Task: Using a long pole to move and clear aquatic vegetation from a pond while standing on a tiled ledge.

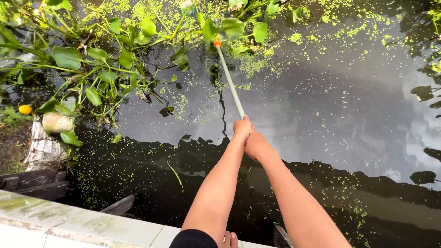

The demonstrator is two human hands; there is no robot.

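Both hands grip one pale pole (pixel 231 85): the left hand (pixel 242 128) in front, the right hand (pixel 257 146) just behind, fingers closed around it. Its orange tip (pixel 217 42) reaches the floating plants (pixel 92 64) across the dark water (pixel 330 105). A firm, steady grip seems best.

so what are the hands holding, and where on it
Both the left hand and the right hand grip the near end of a long pale pole; its orange-tipped far end reaches the floating plants.
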